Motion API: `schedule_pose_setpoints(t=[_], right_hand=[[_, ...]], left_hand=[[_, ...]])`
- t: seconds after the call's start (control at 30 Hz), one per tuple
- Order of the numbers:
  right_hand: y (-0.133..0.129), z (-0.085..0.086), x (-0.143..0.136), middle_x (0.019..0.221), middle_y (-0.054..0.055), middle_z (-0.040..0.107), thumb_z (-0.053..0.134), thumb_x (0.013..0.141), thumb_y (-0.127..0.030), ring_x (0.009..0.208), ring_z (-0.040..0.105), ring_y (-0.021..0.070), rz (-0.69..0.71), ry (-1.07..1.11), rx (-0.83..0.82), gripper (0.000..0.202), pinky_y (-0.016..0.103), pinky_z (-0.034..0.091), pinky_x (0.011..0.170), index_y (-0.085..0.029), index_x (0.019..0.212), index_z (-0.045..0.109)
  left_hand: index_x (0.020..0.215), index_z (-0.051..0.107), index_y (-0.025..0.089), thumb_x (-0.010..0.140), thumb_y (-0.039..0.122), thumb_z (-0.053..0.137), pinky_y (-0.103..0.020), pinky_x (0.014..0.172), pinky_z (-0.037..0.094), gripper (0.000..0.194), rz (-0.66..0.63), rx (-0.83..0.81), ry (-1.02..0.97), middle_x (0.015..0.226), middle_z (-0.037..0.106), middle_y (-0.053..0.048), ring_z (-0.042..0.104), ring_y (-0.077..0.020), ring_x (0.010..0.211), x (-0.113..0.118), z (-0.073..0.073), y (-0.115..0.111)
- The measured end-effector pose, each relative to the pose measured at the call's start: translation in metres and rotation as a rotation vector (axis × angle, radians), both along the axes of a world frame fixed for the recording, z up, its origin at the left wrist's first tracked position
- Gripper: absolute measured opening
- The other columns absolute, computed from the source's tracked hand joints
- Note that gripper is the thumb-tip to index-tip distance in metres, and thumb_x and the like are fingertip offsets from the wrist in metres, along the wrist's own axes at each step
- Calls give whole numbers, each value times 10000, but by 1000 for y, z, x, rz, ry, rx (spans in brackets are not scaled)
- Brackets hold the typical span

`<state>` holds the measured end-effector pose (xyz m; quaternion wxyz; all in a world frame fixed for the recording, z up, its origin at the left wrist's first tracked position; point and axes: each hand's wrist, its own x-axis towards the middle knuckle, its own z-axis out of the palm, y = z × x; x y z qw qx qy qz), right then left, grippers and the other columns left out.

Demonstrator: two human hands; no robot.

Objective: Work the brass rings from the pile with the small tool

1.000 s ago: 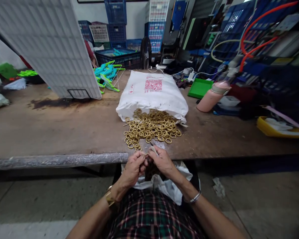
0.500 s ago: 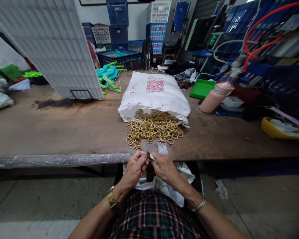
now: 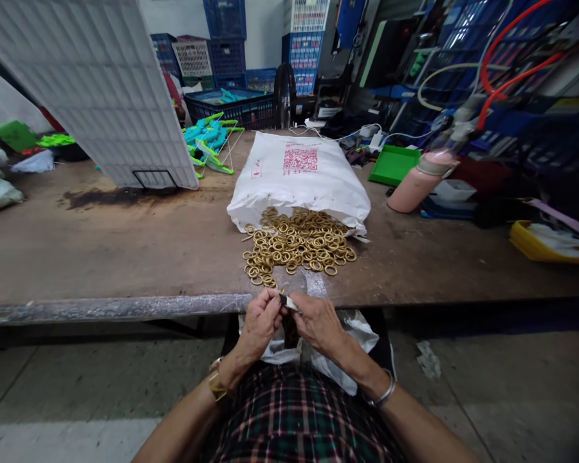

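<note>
Left hand: we see thumb and forefinger pressed together, pinching a gold bit (too small for us to call a whole ring), the other fingers curled.
Right hand: we find its fingers bent round a small pale tool, thumb side uppermost, just beside the left fingertips.
Tool: we make out a dark tip meeting the left fingertips; the rest goes under the right hand.
Rings: we have a loose gold heap on the table, spilling from the bag's mouth toward the near edge, just beyond both hands.
Bag: it lies flat, white, with a red printed square facing us.
Lap: we see white sheeting below the hands, over dark plaid cloth.
Bottle: pink, right of the bag, near a green tray.
Panel: white, ribbed, left of the bag.
</note>
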<state>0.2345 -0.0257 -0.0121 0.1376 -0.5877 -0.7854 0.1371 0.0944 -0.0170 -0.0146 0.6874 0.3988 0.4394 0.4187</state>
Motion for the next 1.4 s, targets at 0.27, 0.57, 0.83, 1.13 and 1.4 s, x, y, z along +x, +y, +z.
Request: schedule_pose_setpoints(t=[0.27, 0.57, 0.83, 1.13, 1.4], right_hand=[[0, 4, -4, 776, 50, 667, 402, 768, -138, 648, 577, 150, -18, -81, -30, 201, 254, 234, 546, -191, 869, 568], [29, -12, 20, 720, 61, 648, 372, 825, -191, 612, 565, 169, -234, -178, -17, 196, 280, 205, 527, -182, 918, 544], [66, -15, 8, 843, 58, 652, 393, 865, -262, 695, 576, 161, -365, -69, 104, 223, 256, 257, 571, -183, 1048, 493], [74, -18, 7, 802, 39, 624, 415, 823, -222, 693, 552, 151, -372, -57, 110, 159, 252, 268, 580, -204, 910, 547], [62, -17, 21, 591, -38, 463, 464, 711, -256, 558, 412, 105, -392, 597, -25, 83, 213, 308, 537, -185, 692, 502]], left_hand=[[753, 473, 170, 730, 485, 563, -166, 394, 217, 328, 1, 17, 70, 568, 479, 53, 319, -31, 401, 0, -1, 2], [723, 479, 165, 742, 476, 567, -163, 363, 191, 324, -180, -111, -93, 546, 465, 51, 314, -25, 381, -1, 18, -16], [743, 516, 143, 726, 385, 611, -149, 351, 256, 260, -61, -249, -285, 720, 579, -34, 460, -60, 480, -3, 11, -7], [683, 531, 125, 674, 309, 673, -155, 407, 334, 233, -3, -460, -517, 697, 573, -29, 557, -110, 601, -9, -1, 2], [764, 520, 163, 724, 361, 613, -164, 384, 269, 222, 39, -88, -93, 599, 522, 24, 433, -65, 451, 6, 6, 17]])
